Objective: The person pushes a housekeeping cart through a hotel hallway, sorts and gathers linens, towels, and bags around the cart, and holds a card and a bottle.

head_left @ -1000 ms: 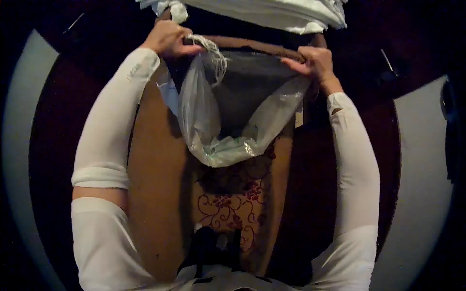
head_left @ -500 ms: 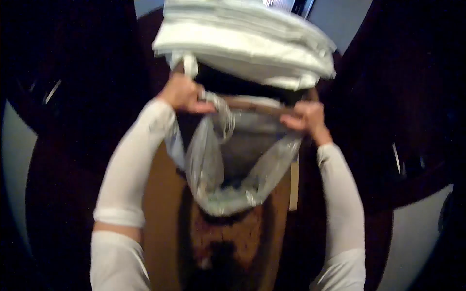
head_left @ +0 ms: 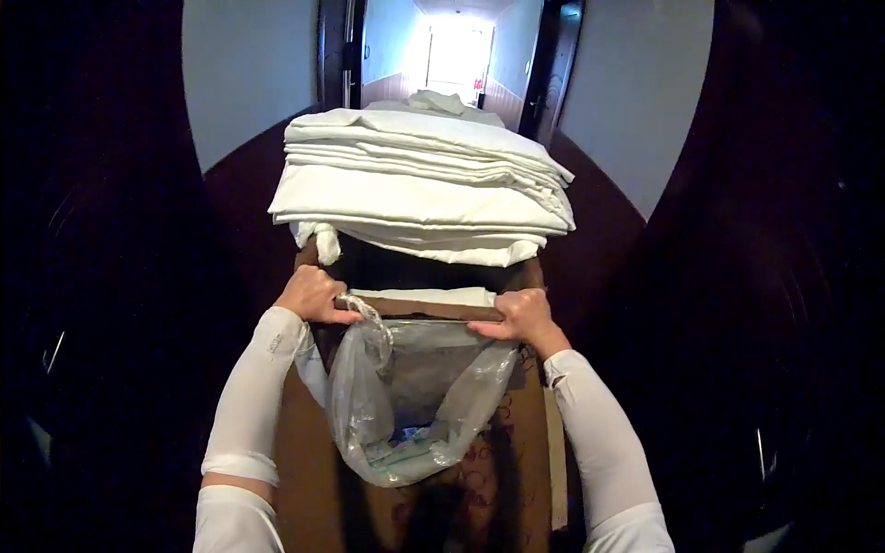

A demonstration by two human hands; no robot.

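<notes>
My left hand (head_left: pixel 316 295) is wrapped round the left end of a brown cart handle (head_left: pixel 424 310), beside a looped white cord (head_left: pixel 377 334). The right end of the same bar is in my right hand (head_left: pixel 523 316), its thumb lying along it. An open clear plastic bag (head_left: pixel 364 405) hangs from the bar between my hands, with some crumpled items low inside. Beyond the handle, a thick stack of folded white linens (head_left: pixel 415 184) lies on the cart, and a white cloth lies on a lower level just behind the bar.
A hallway runs ahead to a bright end (head_left: pixel 459 55), with pale walls (head_left: pixel 627 92) and dark doors (head_left: pixel 553 69) on both sides. Below the bag is a brown carpet (head_left: pixel 313 470) with a dark red floral pattern.
The view has tilted up, so the whole linen stack and the hallway now show. The handle, bag and both hands appear lower in view, with both hands still gripping.
</notes>
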